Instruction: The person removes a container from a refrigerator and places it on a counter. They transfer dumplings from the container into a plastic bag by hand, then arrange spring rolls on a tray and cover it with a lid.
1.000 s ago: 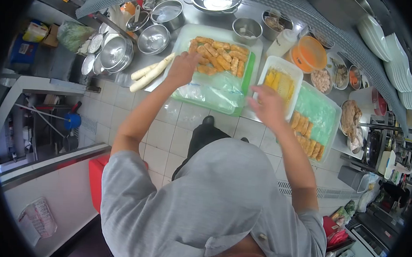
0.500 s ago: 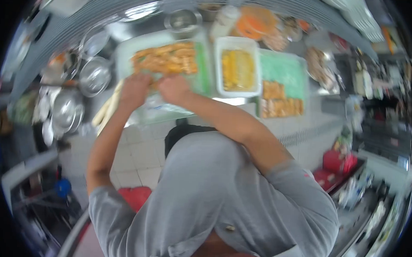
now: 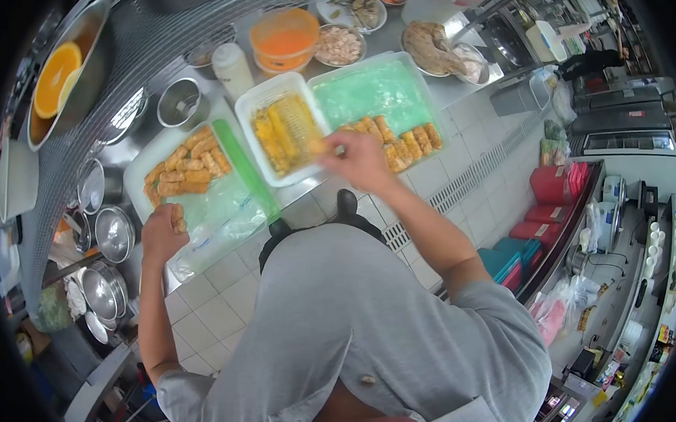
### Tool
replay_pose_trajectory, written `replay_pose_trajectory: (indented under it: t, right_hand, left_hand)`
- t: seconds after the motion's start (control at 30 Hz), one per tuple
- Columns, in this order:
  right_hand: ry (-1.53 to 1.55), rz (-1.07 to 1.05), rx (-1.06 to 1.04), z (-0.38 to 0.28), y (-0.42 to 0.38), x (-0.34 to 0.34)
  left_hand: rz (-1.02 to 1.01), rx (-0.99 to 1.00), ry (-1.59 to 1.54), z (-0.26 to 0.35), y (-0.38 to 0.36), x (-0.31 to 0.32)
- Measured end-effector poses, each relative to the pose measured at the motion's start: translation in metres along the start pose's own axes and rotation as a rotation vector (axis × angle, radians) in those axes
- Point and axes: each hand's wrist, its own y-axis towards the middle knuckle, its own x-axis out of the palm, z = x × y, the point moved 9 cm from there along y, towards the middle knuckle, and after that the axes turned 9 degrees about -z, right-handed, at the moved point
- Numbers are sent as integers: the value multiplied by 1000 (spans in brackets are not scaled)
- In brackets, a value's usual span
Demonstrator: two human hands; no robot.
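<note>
My left hand [image 3: 165,235] is closed on a short golden-brown roll [image 3: 179,217], low at the near left edge of a plastic-lined tray [image 3: 228,225]. More golden-brown rolls [image 3: 187,165] lie heaped on that tray's far part, just beyond the hand. My right hand [image 3: 357,160] pinches a small golden-brown piece above the right rim of a white tub [image 3: 285,180], which contains yellow strips [image 3: 273,136]. Right of the tub, a second tray lined with green plastic [image 3: 381,88] has rolls [image 3: 412,145] set in rows along its near side, partly behind my right hand.
Behind the trays stand a white squeeze bottle [image 3: 232,69], an orange container [image 3: 283,41] and a bowl of pinkish pieces [image 3: 340,45]. Metal bowls [image 3: 115,233] crowd the left side. A wire shelf [image 3: 164,49] hangs over the counter's back left.
My hands were together at the left tray's rolls. My right hand has moved right to the tub with a piece; my left hand holds a roll at the tray's edge. The view has turned right.
</note>
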Motion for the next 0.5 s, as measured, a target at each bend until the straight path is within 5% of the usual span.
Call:
replay_pose_trajectory:
  t: [0.1, 0.23, 0.37, 0.5]
  right_hand:
    - [-176, 189, 156, 101, -7, -89]
    - [-341, 302, 224, 158, -6, -165]
    - [-410, 293, 236, 178, 8, -188]
    - [-443, 260, 171, 191, 27, -188]
  left_hand:
    - [163, 268, 90, 108, 19, -62]
    - [251, 579, 98, 290, 74, -101]
    - [191, 771, 148, 447, 148, -48]
    - [142, 852, 296, 532, 193, 27]
